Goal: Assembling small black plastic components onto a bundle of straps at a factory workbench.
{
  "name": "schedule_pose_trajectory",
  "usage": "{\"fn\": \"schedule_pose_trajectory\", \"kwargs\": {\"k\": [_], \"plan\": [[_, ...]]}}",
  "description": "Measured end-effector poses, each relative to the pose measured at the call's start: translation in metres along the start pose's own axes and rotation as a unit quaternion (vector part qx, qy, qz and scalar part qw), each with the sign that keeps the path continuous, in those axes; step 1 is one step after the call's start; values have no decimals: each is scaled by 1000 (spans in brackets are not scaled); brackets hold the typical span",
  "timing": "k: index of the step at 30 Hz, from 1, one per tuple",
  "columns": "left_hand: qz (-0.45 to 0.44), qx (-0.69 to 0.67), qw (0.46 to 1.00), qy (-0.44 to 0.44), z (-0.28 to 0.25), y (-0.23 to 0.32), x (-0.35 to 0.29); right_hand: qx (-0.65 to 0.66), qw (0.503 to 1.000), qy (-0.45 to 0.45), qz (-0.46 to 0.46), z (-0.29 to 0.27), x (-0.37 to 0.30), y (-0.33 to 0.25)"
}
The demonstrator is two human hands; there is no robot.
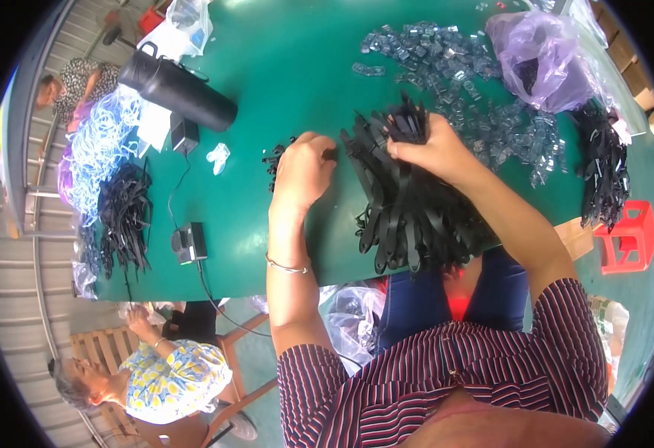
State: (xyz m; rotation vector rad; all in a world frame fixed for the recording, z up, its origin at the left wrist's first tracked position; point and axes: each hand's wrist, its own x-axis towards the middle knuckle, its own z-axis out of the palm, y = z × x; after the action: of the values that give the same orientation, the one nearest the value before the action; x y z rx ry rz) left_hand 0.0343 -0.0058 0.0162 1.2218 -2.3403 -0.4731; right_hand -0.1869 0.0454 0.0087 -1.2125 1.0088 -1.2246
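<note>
The right hand (439,149) grips a bundle of black straps (394,198) over the green worktop (282,67), a hold best kept firm so strands stay together, while the left hand (306,168), curled beside small black pieces (273,160), contents unclear, should stay light and precise.

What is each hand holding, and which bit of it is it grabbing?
The right hand grips a bunch of black straps near their far end. The left hand is curled; whether it holds anything can't be told.
</note>
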Motion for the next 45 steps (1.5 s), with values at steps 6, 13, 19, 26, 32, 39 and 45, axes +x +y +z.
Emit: {"fn": "schedule_pose_trajectory", "kwargs": {"k": [6, 13, 19, 26, 32, 39, 45], "plan": [[-53, -14, 998, -8, -9, -5, -1, 2, 1000, 15, 12, 2, 0, 1], [-15, 67, 998, 11, 4, -4, -3, 1, 1000, 25, 16, 2, -1, 0], [-115, -395, 911, -18, 5, 13, 3, 7, 1000, 21, 15, -3, 1, 3], [-114, -559, 821, 7, 21, 34, 4, 26, 1000, -2, 14, -3, 1, 3], [55, -316, 935, 152, 38, 35, 2, 71, 997, -15, 28, 3, -1, -8], [152, -191, 948, 203, 36, 50, 5, 88, 996, -9, 31, -1, 0, -7], [221, -113, 936, 250, 37, 49, 7, 80, 995, -37, 47, -2, 1, -8]]}}
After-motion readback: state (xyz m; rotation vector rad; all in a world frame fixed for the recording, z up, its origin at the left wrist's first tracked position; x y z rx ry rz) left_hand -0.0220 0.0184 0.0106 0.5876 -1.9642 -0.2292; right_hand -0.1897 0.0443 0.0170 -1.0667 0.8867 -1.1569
